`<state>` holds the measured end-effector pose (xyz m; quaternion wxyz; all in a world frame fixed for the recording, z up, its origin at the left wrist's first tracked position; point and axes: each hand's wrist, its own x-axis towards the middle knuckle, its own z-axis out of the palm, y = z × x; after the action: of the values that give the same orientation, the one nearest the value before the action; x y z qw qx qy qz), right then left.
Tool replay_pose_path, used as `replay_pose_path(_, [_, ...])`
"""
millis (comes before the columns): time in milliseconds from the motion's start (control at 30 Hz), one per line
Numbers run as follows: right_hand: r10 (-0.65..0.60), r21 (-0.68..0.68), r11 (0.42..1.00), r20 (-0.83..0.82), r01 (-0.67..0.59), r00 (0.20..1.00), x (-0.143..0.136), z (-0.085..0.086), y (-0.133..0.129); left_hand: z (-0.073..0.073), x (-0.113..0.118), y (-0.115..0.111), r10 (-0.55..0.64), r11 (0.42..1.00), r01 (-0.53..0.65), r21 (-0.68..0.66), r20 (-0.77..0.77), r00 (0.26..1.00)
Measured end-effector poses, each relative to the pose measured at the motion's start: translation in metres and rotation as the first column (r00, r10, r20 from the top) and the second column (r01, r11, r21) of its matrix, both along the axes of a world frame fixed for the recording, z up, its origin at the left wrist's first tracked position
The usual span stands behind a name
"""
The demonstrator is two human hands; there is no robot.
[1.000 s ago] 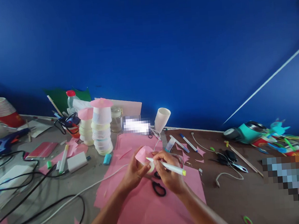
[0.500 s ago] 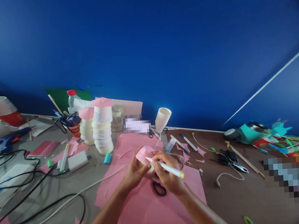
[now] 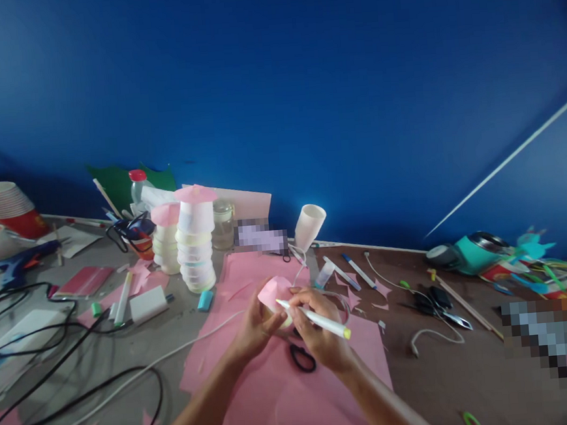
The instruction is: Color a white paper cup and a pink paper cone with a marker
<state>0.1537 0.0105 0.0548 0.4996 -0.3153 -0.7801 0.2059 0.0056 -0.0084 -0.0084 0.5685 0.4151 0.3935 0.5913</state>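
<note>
Over the pink paper near the middle of the table, my left hand is wrapped round a small cup with a pink paper cone on top. A white marker with a yellow end is gripped in my right hand. Its tip points at the edge of the pink cone; whether it touches is hard to tell. Below my hands, a black scissor handle shows, its blades hidden. To the left stand two stacked cup towers, a taller one and a shorter one, each with a pink paper top.
A white cup leans behind my hands. Left are cables, a white adapter, a blue glue gun and stacked red cups. On the right lie markers, pink scraps, black-handled scissors and a teal container.
</note>
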Motion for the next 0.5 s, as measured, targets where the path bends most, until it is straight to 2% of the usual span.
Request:
replay_pose_path(133, [0.011,0.023,1.000,-0.002,-0.011,1.000,-0.0015,-0.0016,-0.0002,-0.0045,-0.0006,0.0014,-0.008,1.000,0.008,-0.004,-0.003,1.000])
replay_pose_path(267, [0.041,0.040,0.998,0.012,-0.042,0.999,-0.0012,-0.0023,0.0006,-0.0098,-0.0021,0.0031,0.035,0.999,-0.035,0.003,-0.041,0.999])
replay_pose_path(500, [0.014,0.044,0.999,0.014,-0.014,1.000,0.0024,-0.0009,0.0024,-0.0007,-0.0016,0.0006,0.029,0.999,-0.029,-0.022,-0.030,0.999])
